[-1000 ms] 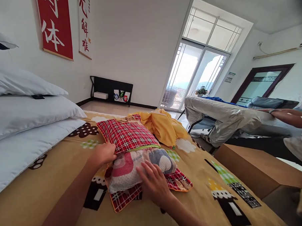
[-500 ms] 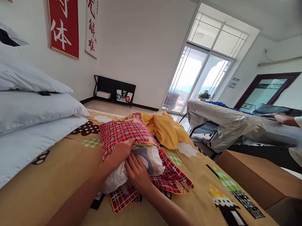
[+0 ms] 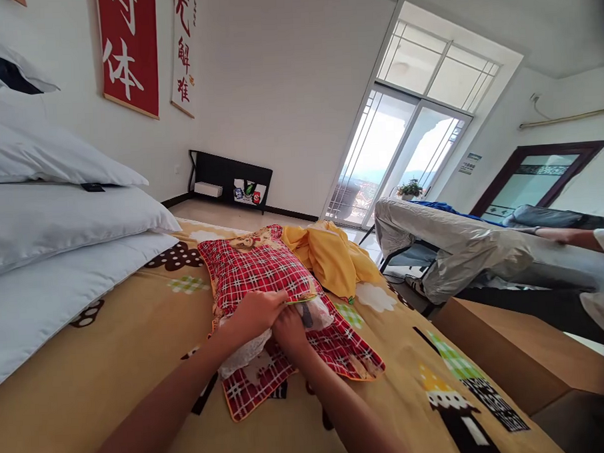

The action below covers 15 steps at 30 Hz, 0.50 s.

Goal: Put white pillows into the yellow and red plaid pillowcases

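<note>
A red plaid pillowcase (image 3: 256,272) lies on the tan bed sheet (image 3: 152,346), its open end toward me. A white inner pillow with a grey patch (image 3: 318,316) shows in the opening, mostly covered by the case. My left hand (image 3: 263,308) is closed on the yellow-edged rim of the opening. Just under that rim, my right hand (image 3: 289,327) presses against the inner pillow, its fingers hidden inside the case. A loose plaid flap (image 3: 332,352) of the case spreads below the opening.
White pillows (image 3: 66,217) are stacked at left. A bunched yellow cloth (image 3: 331,258) lies behind the pillowcase. At right stand a cardboard box (image 3: 527,350) and a plastic-covered table (image 3: 447,233), where another person's arm (image 3: 573,236) reaches in.
My right hand has gone deeper into the opening, and more of the inner pillow is inside the case. My left hand has moved right and down with the rim.
</note>
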Each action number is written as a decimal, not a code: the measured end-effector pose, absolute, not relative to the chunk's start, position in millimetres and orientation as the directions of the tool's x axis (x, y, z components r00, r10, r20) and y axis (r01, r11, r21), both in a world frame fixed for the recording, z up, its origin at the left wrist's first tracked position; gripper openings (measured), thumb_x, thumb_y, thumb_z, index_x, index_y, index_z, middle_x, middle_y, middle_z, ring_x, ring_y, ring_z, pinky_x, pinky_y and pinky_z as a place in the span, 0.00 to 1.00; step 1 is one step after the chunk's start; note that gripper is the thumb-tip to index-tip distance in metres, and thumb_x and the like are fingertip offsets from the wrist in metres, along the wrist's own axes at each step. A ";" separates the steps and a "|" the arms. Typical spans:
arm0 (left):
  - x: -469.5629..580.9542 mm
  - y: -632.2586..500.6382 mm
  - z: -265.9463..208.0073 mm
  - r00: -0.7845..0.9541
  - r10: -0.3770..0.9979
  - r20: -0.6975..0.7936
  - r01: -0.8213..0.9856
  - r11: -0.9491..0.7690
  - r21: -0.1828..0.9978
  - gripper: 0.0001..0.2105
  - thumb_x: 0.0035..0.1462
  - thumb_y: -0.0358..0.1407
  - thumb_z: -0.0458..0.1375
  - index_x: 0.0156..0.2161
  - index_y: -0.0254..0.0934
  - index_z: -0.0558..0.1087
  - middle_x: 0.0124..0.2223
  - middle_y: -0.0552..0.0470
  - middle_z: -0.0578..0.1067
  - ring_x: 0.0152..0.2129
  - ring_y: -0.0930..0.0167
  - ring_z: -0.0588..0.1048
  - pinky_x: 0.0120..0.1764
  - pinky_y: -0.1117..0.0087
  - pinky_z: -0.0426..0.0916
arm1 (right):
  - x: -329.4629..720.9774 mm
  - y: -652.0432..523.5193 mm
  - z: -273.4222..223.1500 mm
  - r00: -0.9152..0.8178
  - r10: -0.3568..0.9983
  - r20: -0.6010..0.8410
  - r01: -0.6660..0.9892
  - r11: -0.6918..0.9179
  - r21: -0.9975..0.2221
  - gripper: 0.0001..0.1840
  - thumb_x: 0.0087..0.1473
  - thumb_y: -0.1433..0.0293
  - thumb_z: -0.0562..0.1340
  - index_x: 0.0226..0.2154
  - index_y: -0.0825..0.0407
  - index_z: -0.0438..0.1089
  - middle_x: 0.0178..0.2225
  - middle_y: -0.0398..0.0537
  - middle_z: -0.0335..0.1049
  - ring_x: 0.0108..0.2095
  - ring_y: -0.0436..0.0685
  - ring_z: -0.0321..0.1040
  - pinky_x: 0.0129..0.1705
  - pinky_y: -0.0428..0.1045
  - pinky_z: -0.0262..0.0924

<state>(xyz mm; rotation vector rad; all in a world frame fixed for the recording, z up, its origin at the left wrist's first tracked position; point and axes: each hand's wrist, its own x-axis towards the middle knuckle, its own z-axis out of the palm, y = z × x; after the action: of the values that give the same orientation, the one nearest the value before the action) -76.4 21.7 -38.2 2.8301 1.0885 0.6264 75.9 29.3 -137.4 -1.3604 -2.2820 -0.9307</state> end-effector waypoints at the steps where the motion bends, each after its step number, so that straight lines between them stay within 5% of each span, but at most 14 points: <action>1: -79.5 30.6 -41.3 0.635 0.682 0.364 0.664 -0.722 0.193 0.09 0.64 0.35 0.48 0.44 0.38 0.69 0.40 0.48 0.78 0.36 0.67 0.77 0.36 0.72 0.66 | 82.4 20.6 -136.7 -0.501 0.643 0.580 0.865 0.340 0.370 0.13 0.58 0.75 0.56 0.44 0.57 0.72 0.41 0.56 0.73 0.44 0.59 0.68 0.50 0.55 0.62; 6: -90.0 49.1 -49.7 0.645 0.699 0.309 0.695 -0.705 0.144 0.08 0.60 0.37 0.54 0.43 0.37 0.71 0.41 0.45 0.77 0.38 0.62 0.76 0.38 0.66 0.67 | 128.2 -34.1 -136.7 -0.569 0.565 0.597 0.822 0.365 0.438 0.27 0.58 0.75 0.51 0.59 0.59 0.60 0.59 0.58 0.61 0.60 0.61 0.54 0.60 0.57 0.50; 11: -78.6 37.4 -52.7 0.681 0.639 0.357 0.673 -0.739 0.037 0.09 0.60 0.31 0.52 0.44 0.37 0.70 0.43 0.45 0.75 0.40 0.63 0.75 0.39 0.66 0.68 | 135.9 -44.0 -144.7 -0.358 0.633 0.686 0.924 0.136 0.357 0.27 0.55 0.75 0.53 0.58 0.56 0.63 0.54 0.61 0.65 0.55 0.67 0.58 0.53 0.62 0.52; 15: -67.8 37.6 -59.6 0.695 0.621 0.362 0.673 -0.740 -0.021 0.07 0.62 0.31 0.50 0.40 0.36 0.70 0.41 0.45 0.75 0.40 0.63 0.74 0.39 0.66 0.67 | 97.7 -15.4 -146.4 -0.283 0.680 0.676 0.958 0.162 0.237 0.21 0.56 0.75 0.55 0.51 0.52 0.69 0.46 0.56 0.71 0.47 0.63 0.63 0.48 0.58 0.58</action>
<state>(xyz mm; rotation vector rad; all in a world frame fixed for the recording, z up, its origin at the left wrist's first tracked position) -67.8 37.6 -59.6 3.0308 1.1650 0.5553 97.7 -15.4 -146.4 -1.5531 -2.0316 -0.9027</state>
